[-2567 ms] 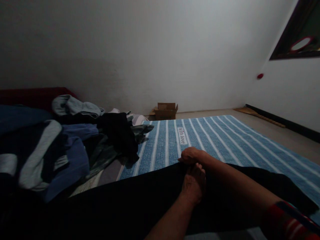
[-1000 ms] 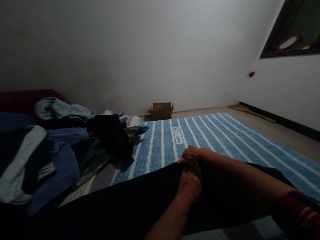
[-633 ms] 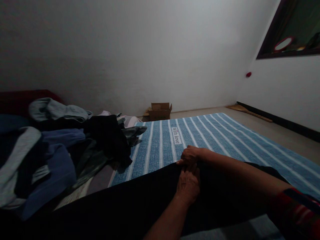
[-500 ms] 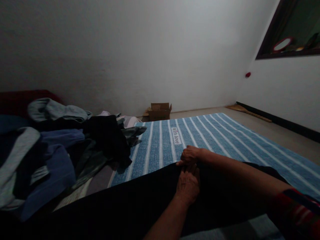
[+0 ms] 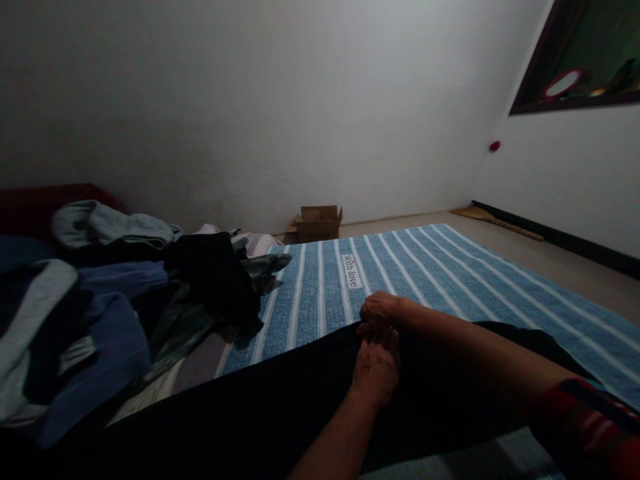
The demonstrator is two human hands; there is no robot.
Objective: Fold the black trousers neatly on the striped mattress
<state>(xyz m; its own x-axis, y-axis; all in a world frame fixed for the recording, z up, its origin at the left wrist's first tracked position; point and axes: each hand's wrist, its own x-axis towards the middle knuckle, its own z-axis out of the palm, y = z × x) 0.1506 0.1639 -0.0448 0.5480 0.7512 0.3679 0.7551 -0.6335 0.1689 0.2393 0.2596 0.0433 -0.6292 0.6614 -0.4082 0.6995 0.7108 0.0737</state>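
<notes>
Pretty dim in here, but the black garment (image 5: pixel 280 393) is easy enough to make out: a broad, matte, soft-looking cloth spread flat across the near end of the blue striped mat (image 5: pixel 450 280), its far edge running in a shallow diagonal. The mat looks woven, with thin white lines and a little white label reading "With love".

Both hands meet at that far edge. The right hand (image 5: pixel 381 309) is curled over the hem with fingers bunched, pinching the black cloth. The left hand (image 5: pixel 376 365) lies on top of the fabric just behind it, fingers together and pointing at the other hand; can't tell if it's actually gripping or just pressing down. A red striped sleeve (image 5: pixel 585 420) shows at the right arm.

Off to the left there's a rumpled pile of clothes (image 5: pixel 115 293), blue, grey and black stuff all heaped up, touching the mat's left side and spilling close to the garment. A small open cardboard box (image 5: pixel 317 223) sits against the plain white wall (image 5: pixel 280 100), well clear of the hands.

Compared with half a second back, basically nothing has shifted: hands sit at the same spot on the hem, and the view has only drifted a hair.
</notes>
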